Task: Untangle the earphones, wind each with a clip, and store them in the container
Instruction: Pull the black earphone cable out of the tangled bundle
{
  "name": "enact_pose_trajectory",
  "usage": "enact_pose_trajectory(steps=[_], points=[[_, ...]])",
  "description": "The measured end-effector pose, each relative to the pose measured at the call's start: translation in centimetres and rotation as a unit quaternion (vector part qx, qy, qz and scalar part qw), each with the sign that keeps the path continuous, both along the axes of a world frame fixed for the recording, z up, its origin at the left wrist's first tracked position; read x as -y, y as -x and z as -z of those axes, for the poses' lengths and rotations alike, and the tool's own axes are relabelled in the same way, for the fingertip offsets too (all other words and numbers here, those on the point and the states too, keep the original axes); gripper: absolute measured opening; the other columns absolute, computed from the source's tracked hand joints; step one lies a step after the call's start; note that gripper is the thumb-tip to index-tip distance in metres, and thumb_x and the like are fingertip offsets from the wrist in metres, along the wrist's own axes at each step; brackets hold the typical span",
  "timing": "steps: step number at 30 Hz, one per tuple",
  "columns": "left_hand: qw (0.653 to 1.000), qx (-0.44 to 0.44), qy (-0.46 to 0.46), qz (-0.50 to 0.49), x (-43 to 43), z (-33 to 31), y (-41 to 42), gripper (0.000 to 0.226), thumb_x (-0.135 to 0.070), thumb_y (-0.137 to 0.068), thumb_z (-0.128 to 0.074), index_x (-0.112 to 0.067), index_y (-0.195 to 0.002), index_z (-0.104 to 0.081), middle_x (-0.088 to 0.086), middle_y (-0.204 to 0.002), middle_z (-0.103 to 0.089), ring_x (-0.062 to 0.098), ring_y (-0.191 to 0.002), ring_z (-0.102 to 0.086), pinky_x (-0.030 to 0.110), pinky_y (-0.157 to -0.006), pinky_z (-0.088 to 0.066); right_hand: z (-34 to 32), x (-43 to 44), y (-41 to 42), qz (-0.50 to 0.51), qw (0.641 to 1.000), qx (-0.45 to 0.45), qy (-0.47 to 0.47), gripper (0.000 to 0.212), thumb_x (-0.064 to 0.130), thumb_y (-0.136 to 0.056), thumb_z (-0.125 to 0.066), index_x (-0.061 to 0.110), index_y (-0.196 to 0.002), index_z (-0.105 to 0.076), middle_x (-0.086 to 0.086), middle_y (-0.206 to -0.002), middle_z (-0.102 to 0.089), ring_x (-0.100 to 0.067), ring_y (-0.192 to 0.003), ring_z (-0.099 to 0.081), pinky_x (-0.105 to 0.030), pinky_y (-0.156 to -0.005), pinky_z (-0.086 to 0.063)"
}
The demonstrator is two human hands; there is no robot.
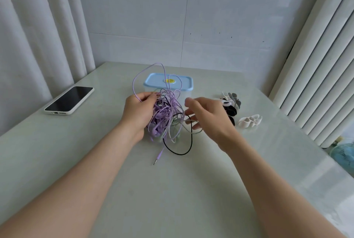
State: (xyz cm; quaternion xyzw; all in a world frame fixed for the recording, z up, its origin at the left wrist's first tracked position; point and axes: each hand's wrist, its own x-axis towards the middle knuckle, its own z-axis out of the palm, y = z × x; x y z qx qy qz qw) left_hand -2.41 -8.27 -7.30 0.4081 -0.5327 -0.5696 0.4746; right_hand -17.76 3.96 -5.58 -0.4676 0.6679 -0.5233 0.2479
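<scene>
A tangle of earphone cables point(164, 117), mostly purple with pale green and black strands, hangs just above the table's middle. My left hand point(138, 111) grips the bundle from the left, fingers curled round it. Purple loops rise above it. A black loop point(183, 149) and a purple jack plug point(158, 158) trail onto the table. My right hand point(208, 115) is at the bundle's right side, and its fingertips pinch a pale strand. Behind stands a clear container with a closed blue lid point(168, 81). A pile of white, grey and black winder clips point(230, 105) lies right of it.
A phone in a white case point(70, 100) lies screen-up at the left of the table. One white clip point(250, 121) sits apart at the right. Curtains hang on both sides, and a wall runs behind the table point(172, 190).
</scene>
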Motion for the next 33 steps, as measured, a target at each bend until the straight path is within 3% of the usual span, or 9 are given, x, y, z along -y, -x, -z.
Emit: enact_pose_trajectory(steps=[2,5,9,13,16,20,25,30,33], points=[[1.0,0.016,0.006,-0.006,-0.1,-0.2,-0.1,0.016,-0.016,-0.098,-0.066,-0.016,-0.089,-0.079,0.003,-0.078,-0.074,0.02,-0.06,-0.067,0.024,-0.056,-0.052,-0.2,-0.3,-0.7,-0.026,0.999,-0.027,-0.011,0.034,0.054,-0.091,-0.072,0.023,-0.101,-0.077,0.002,-0.089,-0.08,-0.02,-0.082,-0.078,-0.041,-0.072,-0.062],[1.0,0.027,0.006,-0.008,-0.3,-0.5,-0.3,0.014,-0.016,-0.094,-0.07,-0.015,-0.083,-0.08,0.006,-0.076,-0.074,0.022,-0.065,-0.068,0.031,-0.061,-0.057,-0.1,-0.3,-1.0,-0.038,0.999,-0.022,-0.02,0.024,0.042,-0.09,-0.079,0.019,-0.097,-0.078,-0.002,-0.083,-0.08,-0.025,-0.077,-0.078,-0.041,-0.069,-0.06],[0.999,0.0,-0.034,-0.008,-0.5,-1.0,-0.6,0.015,-0.015,-0.099,-0.065,-0.016,-0.091,-0.077,0.004,-0.072,-0.069,0.018,-0.05,-0.064,0.021,-0.038,-0.043,-0.3,0.0,-0.4,-0.004,0.997,0.076,-0.003,0.029,0.026,-0.104,-0.058,0.004,-0.095,-0.076,-0.016,-0.088,-0.078,-0.026,-0.067,-0.073,-0.037,-0.065,-0.056],[0.992,-0.068,-0.104,0.033,-0.5,-1.4,-0.8,0.024,-0.012,-0.102,-0.057,-0.016,-0.083,-0.071,0.002,-0.067,-0.069,0.02,-0.054,-0.062,0.026,-0.052,-0.051,0.6,0.5,0.8,0.104,0.994,0.031,-0.016,0.022,0.011,-0.095,-0.056,0.005,-0.087,-0.074,-0.014,-0.081,-0.076,-0.021,-0.06,-0.07,-0.033,-0.061,-0.057],[0.985,-0.091,-0.133,0.064,-1.0,-1.8,-1.0,0.028,-0.008,-0.104,-0.049,-0.013,-0.083,-0.068,0.001,-0.06,-0.068,0.016,-0.046,-0.06,0.023,-0.048,-0.051,1.4,0.6,1.0,0.104,0.989,-0.088,-0.064,0.018,0.017,-0.092,-0.062,0.019,-0.104,-0.075,0.002,-0.091,-0.076,-0.011,-0.076,-0.068,-0.023,-0.06,-0.051],[0.983,-0.07,-0.141,0.089,-1.5,-2.3,-1.2,0.028,-0.007,-0.098,-0.049,0.003,-0.11,-0.072,0.017,-0.091,-0.073,0.027,-0.063,-0.066,0.035,-0.06,-0.059,1.9,1.1,0.6,0.014,0.99,-0.124,-0.06,0.033,0.018,-0.098,-0.058,0.025,-0.129,-0.069,0.008,-0.107,-0.073,-0.004,-0.078,-0.062,-0.022,-0.066,-0.049],[0.975,-0.065,-0.163,0.136,-2.0,-2.6,-1.6,0.031,-0.016,-0.1,-0.051,-0.006,-0.078,-0.07,0.015,-0.073,-0.068,0.027,-0.05,-0.063,0.03,-0.048,-0.054,2.8,1.4,0.0,-0.071,0.984,-0.159,-0.046,0.052,0.016,-0.103,-0.053,0.031,-0.153,-0.047,0.005,-0.133,-0.066,-0.01,-0.107,-0.065,-0.032,-0.097,-0.052],[0.978,-0.046,-0.128,0.161,-2.1,-2.7,-1.6,0.048,-0.018,-0.101,-0.05,-0.013,-0.061,-0.076,0.013,-0.065,-0.065,0.026,-0.047,-0.057,0.031,-0.053,-0.051,2.0,1.0,-0.5,-0.086,0.992,-0.095,-0.019,0.036,0.009,-0.106,-0.051,0.021,-0.138,-0.061,-0.001,-0.077,-0.073,-0.001,-0.052,-0.051,-0.013,-0.055,-0.04],[0.981,-0.031,-0.118,0.15,-2.5,-2.9,-1.5,0.04,-0.014,-0.102,-0.047,-0.01,-0.074,-0.075,0.01,-0.062,-0.068,0.023,-0.045,-0.06,0.027,-0.047,-0.051,1.1,0.8,-0.5,-0.062,0.997,-0.045,-0.003,0.033,0.003,-0.1,-0.049,0.017,-0.11,-0.076,0.007,-0.064,-0.065,-0.009,-0.063,-0.056,-0.023,-0.068,-0.044]])
